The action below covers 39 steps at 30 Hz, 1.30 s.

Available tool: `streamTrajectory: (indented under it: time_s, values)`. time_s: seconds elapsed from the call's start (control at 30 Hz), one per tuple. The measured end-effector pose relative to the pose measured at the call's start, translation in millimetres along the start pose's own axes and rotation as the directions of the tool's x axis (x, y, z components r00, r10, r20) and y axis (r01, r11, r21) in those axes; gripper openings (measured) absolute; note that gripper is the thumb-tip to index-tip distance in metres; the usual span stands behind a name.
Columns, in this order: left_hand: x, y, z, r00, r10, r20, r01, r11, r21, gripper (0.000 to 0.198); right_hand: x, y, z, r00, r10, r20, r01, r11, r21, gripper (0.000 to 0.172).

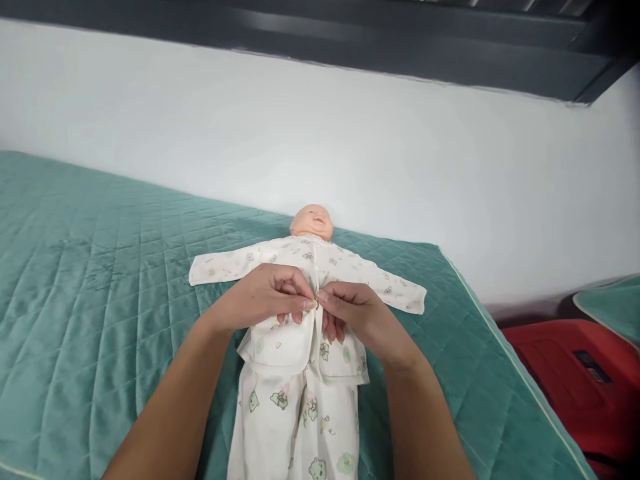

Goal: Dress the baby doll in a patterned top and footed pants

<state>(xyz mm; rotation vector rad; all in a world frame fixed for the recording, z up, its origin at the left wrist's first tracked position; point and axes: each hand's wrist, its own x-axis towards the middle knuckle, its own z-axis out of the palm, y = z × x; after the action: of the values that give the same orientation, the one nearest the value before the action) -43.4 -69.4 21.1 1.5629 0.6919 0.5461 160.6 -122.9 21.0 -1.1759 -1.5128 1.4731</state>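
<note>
A baby doll (312,222) lies on its back, arms spread, on a green quilted cover (125,267). It wears a white printed jacket (280,350) and matching trousers (273,427). At the middle of the jacket's front opening, my left hand (273,293) and my right hand (353,307) meet, fingertips nearly touching. Thumb and forefinger of each hand pinch an edge of the jacket front. A small fastener seems to sit between the fingertips, too small to make out. Below the hands the jacket's front edges hang apart.
A white wall (300,133) rises behind the doll's head. Across the top runs a dark beam (300,33). To the right, beyond the cover's piped edge, stands a red plastic object (565,380) with a green cloth (613,307) above it.
</note>
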Motion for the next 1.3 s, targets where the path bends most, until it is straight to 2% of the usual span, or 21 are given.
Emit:
streamTrajectory:
  time_s: [0.2,0.47,0.63,0.8,0.87,1.3]
  values:
    - [1.4,1.3,1.5,0.999,-0.031,-0.033,0.031,1.000,0.000,0.013,0.1,-1.0,0.1,0.999,0.049,-0.008,-0.049,0.999,0.001,0.047]
    - [1.2,1.5,2.2,0.998,-0.056,-0.034,0.058,0.997,0.050,0.013,0.1,1.1,-0.4,0.998,0.065,-0.018,-0.062,0.986,0.156,0.033]
    - [0.7,1.0,1.7,0.999,-0.040,0.008,0.039,0.995,0.089,0.019,-0.6,3.5,-0.8,0.998,0.057,-0.020,-0.053,0.984,0.171,0.032]
    - [0.9,2.4,3.5,0.999,-0.034,-0.003,0.034,0.984,0.173,0.005,-0.4,3.6,-0.5,0.999,0.047,-0.021,-0.044,0.986,0.159,0.033]
    - [0.9,2.5,3.6,0.999,-0.038,-0.018,0.040,0.981,0.189,0.004,-0.4,3.1,-0.5,0.999,0.048,-0.013,-0.046,0.988,0.149,0.034]
    - [1.5,-1.1,-0.7,0.999,-0.054,0.003,0.053,0.998,0.027,0.015,-1.4,1.9,1.1,0.998,0.052,-0.035,-0.047,0.990,0.130,0.034]
